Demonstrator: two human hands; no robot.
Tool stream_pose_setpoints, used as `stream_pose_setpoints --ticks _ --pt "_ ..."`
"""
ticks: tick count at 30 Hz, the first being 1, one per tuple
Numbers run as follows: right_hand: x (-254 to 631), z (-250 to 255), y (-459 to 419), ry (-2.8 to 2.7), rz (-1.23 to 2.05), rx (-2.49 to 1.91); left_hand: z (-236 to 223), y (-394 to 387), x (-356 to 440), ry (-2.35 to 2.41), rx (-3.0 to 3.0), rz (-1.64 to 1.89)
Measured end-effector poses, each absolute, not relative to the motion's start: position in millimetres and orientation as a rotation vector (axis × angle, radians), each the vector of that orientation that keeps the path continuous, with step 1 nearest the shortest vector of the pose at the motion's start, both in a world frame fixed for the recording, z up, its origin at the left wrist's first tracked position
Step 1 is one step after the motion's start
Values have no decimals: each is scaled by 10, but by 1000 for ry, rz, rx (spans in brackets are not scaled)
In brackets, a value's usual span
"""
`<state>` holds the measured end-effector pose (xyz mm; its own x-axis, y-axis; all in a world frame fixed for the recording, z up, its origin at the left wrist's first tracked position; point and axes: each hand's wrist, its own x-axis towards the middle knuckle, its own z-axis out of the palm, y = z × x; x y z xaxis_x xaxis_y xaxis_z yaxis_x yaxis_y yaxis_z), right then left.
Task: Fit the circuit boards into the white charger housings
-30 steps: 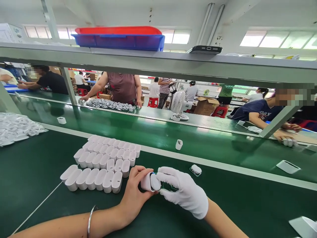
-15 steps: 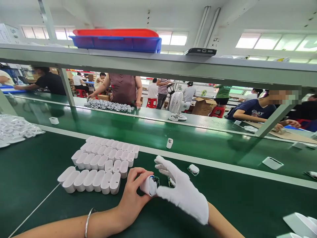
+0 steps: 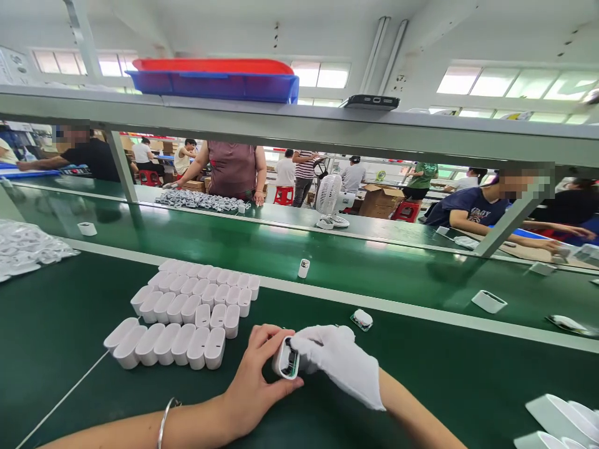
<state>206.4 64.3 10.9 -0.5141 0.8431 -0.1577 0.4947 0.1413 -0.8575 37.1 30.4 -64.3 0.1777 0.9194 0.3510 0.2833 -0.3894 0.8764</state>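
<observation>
My bare left hand grips a white oval plastic case between fingers and thumb, tilted so its mouth faces right. Inside the mouth sits a small green-and-black circuit board. My right hand, in a white glove, has its bent fingers drawn together at the rim of that case, touching it near the top. Whatever its fingertips pinch is hidden. Just beyond the glove lies another circuit board with a white part on it.
Rows of white cases stand to the left. More large white pieces lie at lower right. A green conveyor belt crosses ahead, carrying scattered cases. A shelf beam spans above; co-workers sit and stand beyond.
My right hand, spread open beside the case before, has closed its fingers and moved onto the case's mouth. My left hand has turned the case slightly. Cases on the belt have shifted left.
</observation>
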Motion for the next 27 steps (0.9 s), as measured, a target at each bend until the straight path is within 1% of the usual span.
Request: stream_pose_setpoints --ticks 2,4,6,8,11,14,15,17,19,22,27 --pt "2276 77 687 -2189 920 -1618 -630 337 375 1090 1744 1080" --pt "2489 -12 697 -2188 658 -1855 -632 371 378 1075 1725 919" --pt "2648 -127 663 -2134 613 -1953 -642 396 383 1069 1719 817" --pt "2726 -227 601 -2098 592 -1985 -657 408 390 1075 1707 795" --pt "2720 -313 510 -2082 583 -1899 -677 409 399 1098 1667 806" --pt "2660 -334 458 -2160 521 -1581 -688 412 401 1086 1629 802" --pt "2644 -332 447 -2218 415 -1451 -690 415 400 1086 1621 801" --pt "2624 -320 430 -2356 88 -1225 -691 421 396 1089 1611 793" --pt "2620 -305 418 -2438 -235 -1110 -689 426 393 1101 1607 780" --pt "2622 -302 408 -2436 -479 -1115 -675 425 390 1118 1608 757" --pt "2602 -338 414 -2389 -601 -1203 -651 409 400 1118 1612 720"
